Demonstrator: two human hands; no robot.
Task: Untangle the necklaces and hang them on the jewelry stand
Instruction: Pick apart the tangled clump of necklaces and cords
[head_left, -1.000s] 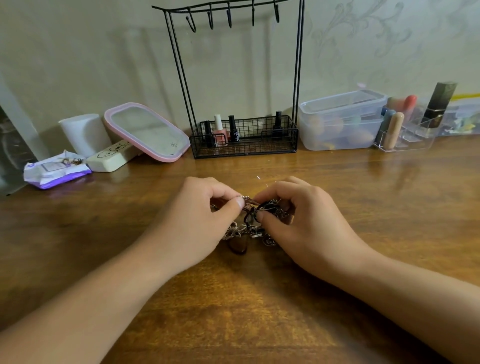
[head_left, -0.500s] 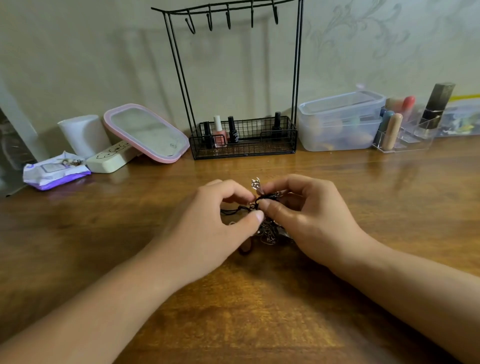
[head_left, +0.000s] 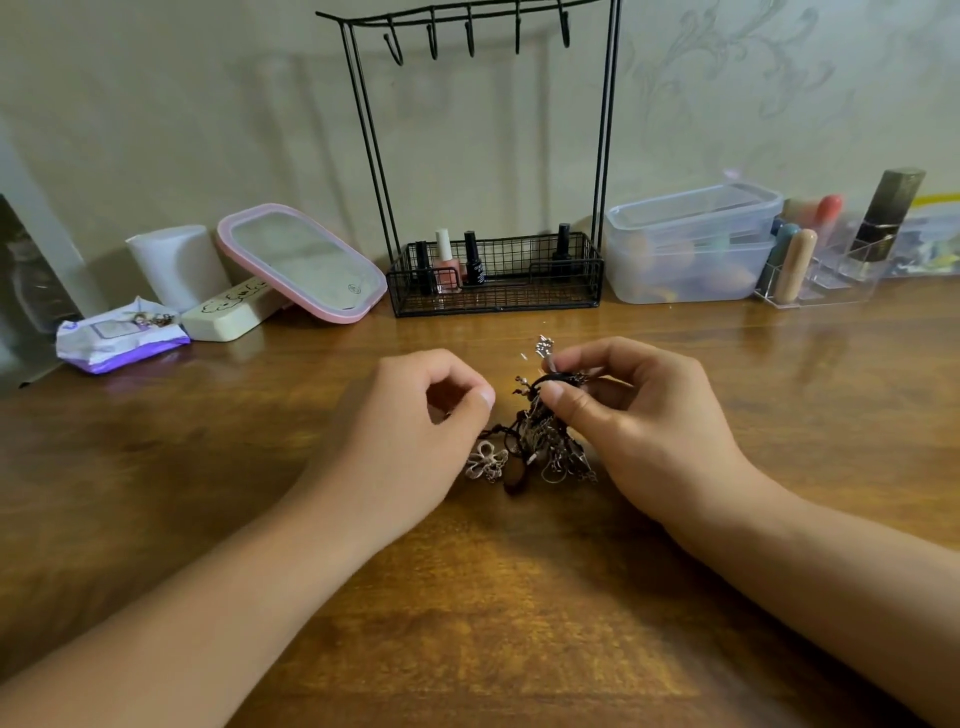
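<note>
A tangle of necklaces (head_left: 540, 441), silver chains knotted with a black cord, hangs over the middle of the wooden table. My right hand (head_left: 639, 415) pinches its top between thumb and forefinger, and the lower part dangles down to the table. A silver flower pendant (head_left: 485, 465) and a brown stone pendant (head_left: 514, 478) lie at its foot. My left hand (head_left: 405, 441) is curled just left of the tangle, and a stretch of black cord (head_left: 493, 430) runs into its fingers. The black wire jewelry stand (head_left: 605, 130) rises at the back, its hooks (head_left: 470, 41) bare.
Nail polish bottles (head_left: 448, 260) stand in the stand's wire basket. A pink-rimmed mirror (head_left: 301, 262), a white tube and a purple wipes pack (head_left: 122, 340) sit at back left. Clear plastic boxes (head_left: 691, 244) and a cosmetics organiser (head_left: 821, 265) sit at back right.
My hands have drawn apart: the left moved left with the black cord, the right lifted the tangle a little. The flower pendant now shows on the table.
</note>
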